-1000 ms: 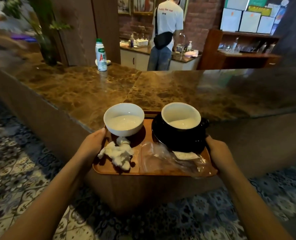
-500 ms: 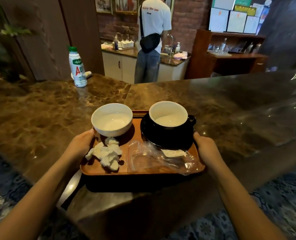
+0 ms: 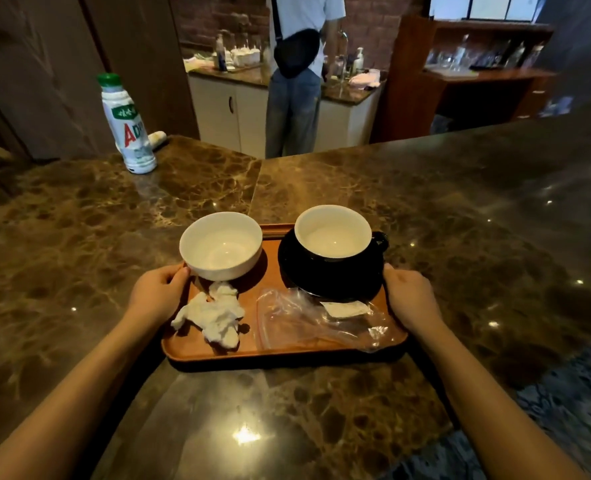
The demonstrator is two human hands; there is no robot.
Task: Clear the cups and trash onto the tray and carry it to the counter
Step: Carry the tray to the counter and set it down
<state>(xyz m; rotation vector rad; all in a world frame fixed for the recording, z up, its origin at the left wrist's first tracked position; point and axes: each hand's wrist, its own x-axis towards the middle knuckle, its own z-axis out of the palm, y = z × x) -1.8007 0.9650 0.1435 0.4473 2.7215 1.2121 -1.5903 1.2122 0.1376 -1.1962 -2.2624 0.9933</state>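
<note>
**Tray on marble counter, both hands at its edges**

The polished brown marble counter [image 3: 425, 209] is bearing the orange rectangular tray [image 3: 280, 355]. The left hand [image 3: 159, 294] is gripping the tray's left rim, fingers curled. On the tray are lying a white handleless cup [image 3: 222, 244], a crumpled white napkin [image 3: 212, 317], a clear plastic wrapper [image 3: 308, 320], and a black cup with white interior [image 3: 334, 233] on a black saucer [image 3: 321, 278]. The right hand [image 3: 410, 296] is clasping the right rim.

The orange tray [image 3: 287, 355] was on the brown marble table [image 3: 425, 209]. The left hand [image 3: 157, 294] and the right hand [image 3: 411, 296] gripped its short sides. On it stood a white bowl [image 3: 222, 244] and a black cup [image 3: 334, 233] on a black saucer [image 3: 297, 271], with a crumpled napkin [image 3: 214, 315] and a clear plastic bag [image 3: 308, 323] nearer. A white bottle [image 3: 127, 124] stood far left.
</note>
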